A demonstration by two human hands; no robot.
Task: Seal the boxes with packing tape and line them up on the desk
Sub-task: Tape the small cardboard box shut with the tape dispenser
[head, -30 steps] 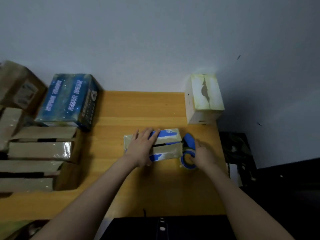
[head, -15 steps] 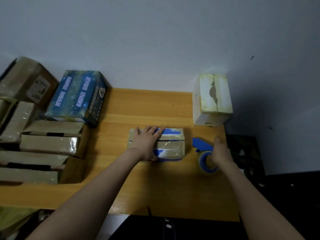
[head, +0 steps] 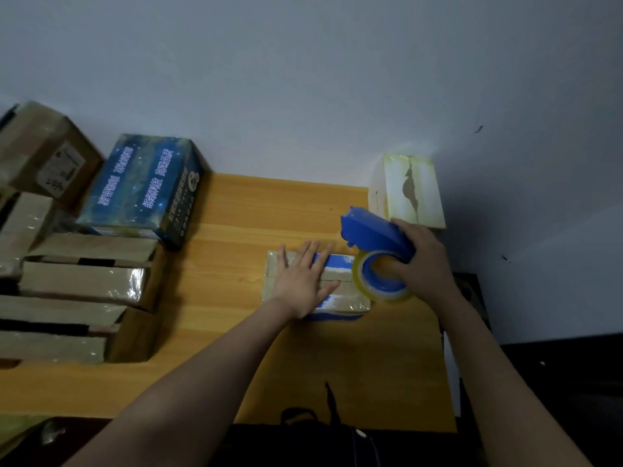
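While over box [head: 347,296] edge, dispenser [head: 374,234] aloft.

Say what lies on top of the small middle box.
The left hand lies flat on the small box. Its seam shows beside the hand; under the palm it is hidden.

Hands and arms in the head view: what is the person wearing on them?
Nothing visible. The left hand and right hand are bare, no gloves, rings or watch showing. The left forearm and right forearm are bare to the frame's edge; no sleeve shows.
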